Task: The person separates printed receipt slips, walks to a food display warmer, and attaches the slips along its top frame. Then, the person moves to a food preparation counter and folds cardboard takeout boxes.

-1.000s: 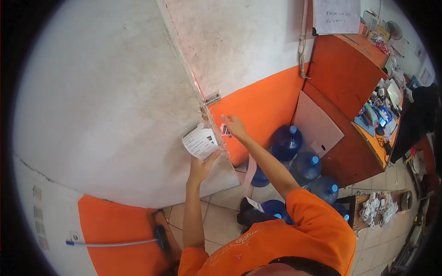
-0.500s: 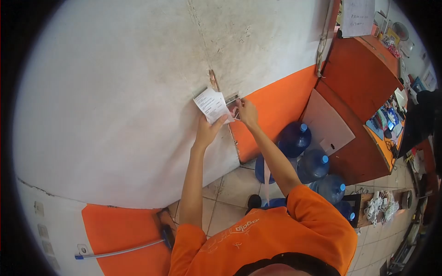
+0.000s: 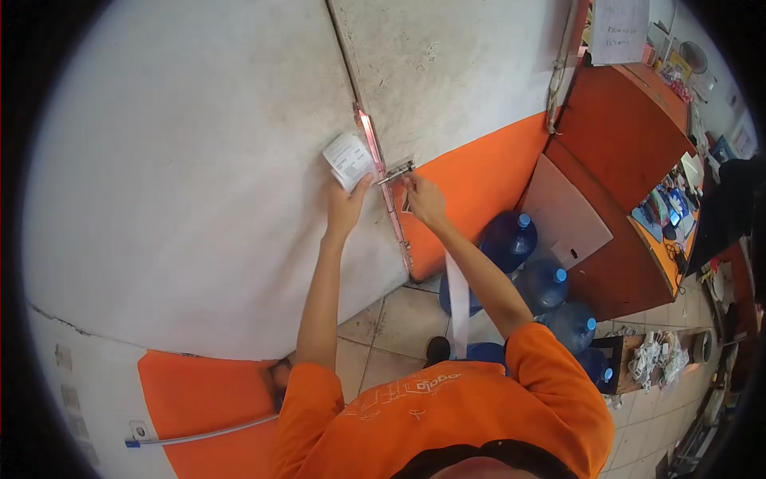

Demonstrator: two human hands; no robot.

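My left hand (image 3: 345, 209) grips some white printed papers (image 3: 349, 161), receipt-like, close to the white door panel (image 3: 199, 160). My right hand (image 3: 426, 198) has its fingers closed at the end of a metal slide bolt (image 3: 396, 171) on the panel to the right. A narrow lit gap (image 3: 369, 132) runs between the two panels, beside the bolt. Just under the right fingers is a small dark-and-light item, too small to make out. A long pale strip (image 3: 457, 299) hangs below the right forearm; its upper end is hidden.
Several large blue water bottles (image 3: 511, 239) stand on the tiled floor (image 3: 399, 319) at right, near an orange counter (image 3: 622, 120). A wooden box (image 3: 630, 375) with white cables lies farther right. At lower left, a long thin pole (image 3: 207, 431) crosses an orange panel (image 3: 199, 391).
The gap between the panels has widened and light shows through. The left hand and papers moved slightly left and up, away from the bolt. More of the bolt is visible.
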